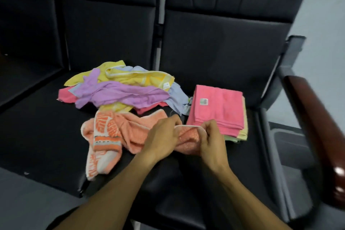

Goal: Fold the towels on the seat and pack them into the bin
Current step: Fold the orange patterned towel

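At six o'clock on the seat (214,52), left hand (164,136) and right hand (211,136) pinched the orange towel (119,130) hem; sliding apart to corners would flatten it; no bin visible

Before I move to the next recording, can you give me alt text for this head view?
Both hands, left and right, pinch the edge of an orange towel on a black seat. A pile of unfolded towels lies behind it, and a folded stack topped by a pink towel sits to the right.
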Tool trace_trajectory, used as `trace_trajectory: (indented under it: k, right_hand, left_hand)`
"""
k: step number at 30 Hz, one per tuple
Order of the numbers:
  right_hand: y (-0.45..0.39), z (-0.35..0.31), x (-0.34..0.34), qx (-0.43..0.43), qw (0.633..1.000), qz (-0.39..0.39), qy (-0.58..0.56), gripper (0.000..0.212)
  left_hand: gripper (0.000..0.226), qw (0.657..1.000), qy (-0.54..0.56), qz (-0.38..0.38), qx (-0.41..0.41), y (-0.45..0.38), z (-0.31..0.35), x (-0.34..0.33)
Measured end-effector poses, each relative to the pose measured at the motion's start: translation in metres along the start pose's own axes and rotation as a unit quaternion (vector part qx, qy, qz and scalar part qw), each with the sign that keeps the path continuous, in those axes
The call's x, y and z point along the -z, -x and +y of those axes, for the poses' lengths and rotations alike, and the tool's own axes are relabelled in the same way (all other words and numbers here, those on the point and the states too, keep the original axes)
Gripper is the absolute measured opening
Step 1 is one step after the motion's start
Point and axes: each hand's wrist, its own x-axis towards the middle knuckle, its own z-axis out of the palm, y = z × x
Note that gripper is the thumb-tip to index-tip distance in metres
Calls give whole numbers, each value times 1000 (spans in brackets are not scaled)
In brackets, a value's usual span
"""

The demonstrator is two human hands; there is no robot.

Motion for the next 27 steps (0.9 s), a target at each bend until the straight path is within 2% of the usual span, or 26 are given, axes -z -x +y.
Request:
trace_trajectory:
  k: [4, 8, 14, 19, 21, 22, 25, 27]
  right_hand:
    - [16, 4, 59, -34, 996, 81, 7, 13]
    - [27, 24, 85, -76, 994, 73, 27, 10]
    - [16, 40, 96, -163, 982, 95, -20, 15]
    - [-5, 32, 84, -153, 980, 127, -30, 25]
    - [-9, 25, 75, -135, 986, 83, -43, 17]
    - [-10, 19, 70, -129, 989, 33, -66, 10]
    - [-9, 12, 59, -105, 979, -148, -88, 30]
    - [-9, 11, 56, -66, 977, -192, -65, 11]
  left_hand:
    - [13, 998, 55, 37, -15, 9, 52, -22]
    - [21, 995, 74, 59, 11, 13, 62, -41]
    - [17, 990, 113, 66, 45, 7, 55, -53]
    - [30, 984, 156, 67, 58, -9, 50, -47]
    - [26, 982, 178, 48, 41, -12, 50, -47]
    - [22, 977, 205, 36, 39, -13, 50, -47]
    - [21, 947, 315, 1, 55, -12, 51, -50]
    - [19, 946, 321, -8, 49, -12, 48, -49]
